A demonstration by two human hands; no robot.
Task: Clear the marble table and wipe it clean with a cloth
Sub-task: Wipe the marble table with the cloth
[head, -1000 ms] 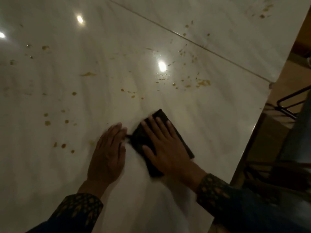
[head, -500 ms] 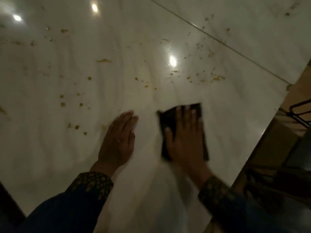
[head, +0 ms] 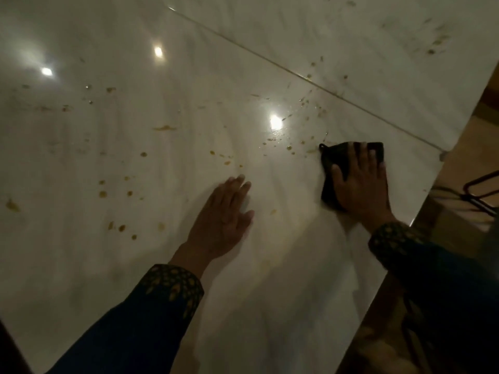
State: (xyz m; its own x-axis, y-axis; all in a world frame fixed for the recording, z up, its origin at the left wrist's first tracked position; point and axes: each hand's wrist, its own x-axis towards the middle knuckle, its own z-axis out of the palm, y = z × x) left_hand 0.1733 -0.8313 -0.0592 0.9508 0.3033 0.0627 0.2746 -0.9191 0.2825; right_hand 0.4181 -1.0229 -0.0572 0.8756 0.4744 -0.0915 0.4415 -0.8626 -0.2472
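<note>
My right hand [head: 360, 184] presses flat, fingers spread, on the soft dark cloth [head: 330, 171] at right of centre, beside the orange spatters [head: 226, 162]. It is limp and light, so a broad palm should steer it. My left hand [head: 224, 217] rests flat on the slick marble table [head: 135, 265].

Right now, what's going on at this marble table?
A person is wiping the marble table. The right hand presses a dark cloth flat on the surface near the table's right edge, fingers spread over it. The left hand rests open on the bare marble beside it, holding nothing. Yellowish-brown food spots are scattered across the top to the left of and beyond the cloth, so the wiping is not yet finished.
</note>
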